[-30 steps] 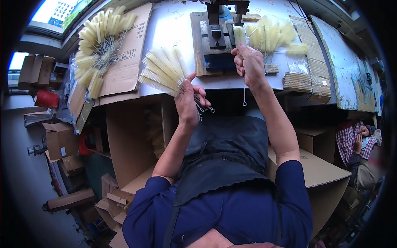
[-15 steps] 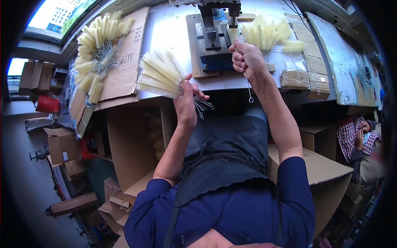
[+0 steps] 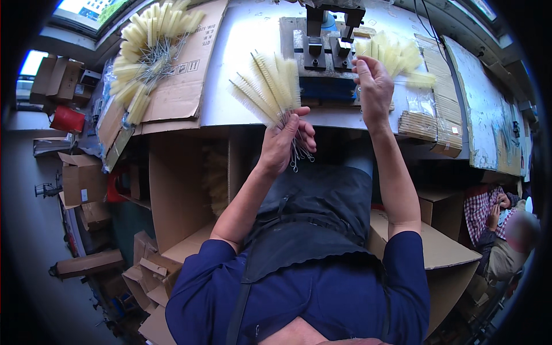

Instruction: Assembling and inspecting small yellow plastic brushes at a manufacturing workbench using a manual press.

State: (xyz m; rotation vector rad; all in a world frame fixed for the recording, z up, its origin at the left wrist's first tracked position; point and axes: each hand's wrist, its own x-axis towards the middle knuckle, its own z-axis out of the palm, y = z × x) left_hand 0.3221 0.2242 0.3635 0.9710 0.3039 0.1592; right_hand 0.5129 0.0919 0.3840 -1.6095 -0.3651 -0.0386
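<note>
White counter [image 3: 247, 69] amid cardboard boxes. Left hand [image 3: 284, 141] clenched round fanned bundle of bristle brushes [image 3: 270, 86], wire stems dangling below fist. Right hand [image 3: 374, 86] pinches one thin wire by metal press [image 3: 328, 46]. Risk: loose grip lets brushes slide out, stems snagging

White worktable [image 3: 247, 69] spanning the upper field. At 11 o'clock, a fan of pale yellow brushes [image 3: 146, 43] lying on a flattened cardboard sheet [image 3: 184, 86]. At 12 o'clock, a metal press fixture [image 3: 322, 43] on a blue base [image 3: 325, 92]. At 1 o'clock, stacked straw-coloured bundles [image 3: 417, 121]. At 9 o'clock, open cardboard boxes [image 3: 80, 181] and a red container [image 3: 68, 119] on the floor. At 4 o'clock, a seated person in a checked shirt [image 3: 480, 210].
</note>
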